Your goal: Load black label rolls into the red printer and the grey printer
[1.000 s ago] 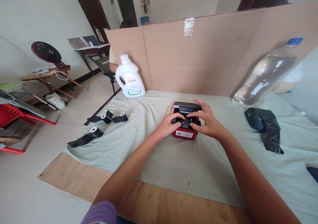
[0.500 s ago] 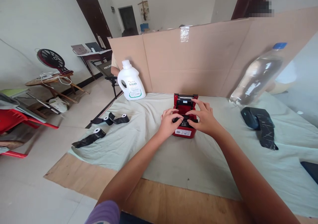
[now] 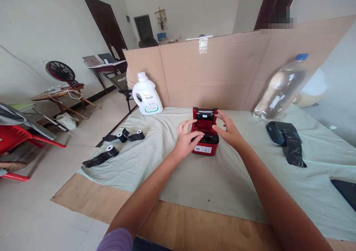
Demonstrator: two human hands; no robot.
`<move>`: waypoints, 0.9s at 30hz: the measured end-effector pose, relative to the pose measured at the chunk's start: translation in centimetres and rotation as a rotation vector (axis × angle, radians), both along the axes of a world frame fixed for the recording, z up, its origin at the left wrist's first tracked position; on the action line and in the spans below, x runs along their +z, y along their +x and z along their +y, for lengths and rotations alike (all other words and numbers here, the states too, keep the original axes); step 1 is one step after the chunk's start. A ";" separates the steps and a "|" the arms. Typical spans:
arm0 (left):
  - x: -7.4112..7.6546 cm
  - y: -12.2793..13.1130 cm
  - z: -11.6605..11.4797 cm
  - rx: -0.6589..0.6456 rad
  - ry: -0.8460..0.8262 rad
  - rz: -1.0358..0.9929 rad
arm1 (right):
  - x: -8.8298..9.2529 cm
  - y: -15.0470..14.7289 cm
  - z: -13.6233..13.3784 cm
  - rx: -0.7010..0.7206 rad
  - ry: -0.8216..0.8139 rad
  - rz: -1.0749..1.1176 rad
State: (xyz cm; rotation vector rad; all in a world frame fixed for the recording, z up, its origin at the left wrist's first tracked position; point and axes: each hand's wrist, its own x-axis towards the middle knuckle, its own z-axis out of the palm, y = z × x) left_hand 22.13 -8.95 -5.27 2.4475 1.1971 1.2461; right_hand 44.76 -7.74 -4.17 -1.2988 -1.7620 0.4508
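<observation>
A small red and black printer [image 3: 205, 149] sits on the cloth with its lid [image 3: 204, 115] raised and a label on its front. My left hand [image 3: 185, 138] is at the printer's left side, fingers apart, its thumb reaching over the front of the opening. I see nothing held in it. On the other side, my right hand [image 3: 229, 132] has its fingers spread beside the right edge of the raised lid, the fingertips at or very near it. Part of the printer's inside is hidden behind my left thumb.
Several black rolls [image 3: 111, 151] lie partly unwound at the left. Behind stand a white detergent jug [image 3: 150, 97] and a cardboard panel [image 3: 217, 73]. A clear bottle [image 3: 282, 88] leans at the right, near a black device [image 3: 275, 133] with a dark strip [image 3: 294, 147]. A dark flat object [image 3: 345, 191] lies at the right edge.
Both hands have drawn apart from over the printer's opening. The right one has moved to the lid's right edge, the left slightly left. The lid stays raised.
</observation>
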 end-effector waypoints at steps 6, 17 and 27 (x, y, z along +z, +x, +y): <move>-0.3 0.0 0.0 -0.013 0.007 0.004 | -1.2 -0.8 1.7 -0.082 0.141 0.006; -0.8 -0.5 0.4 -0.010 0.050 0.051 | -2.6 0.2 2.4 -0.032 0.077 0.381; -1.5 -0.7 2.4 -0.003 -0.514 -0.532 | -7.7 -1.5 2.1 0.030 -0.158 0.759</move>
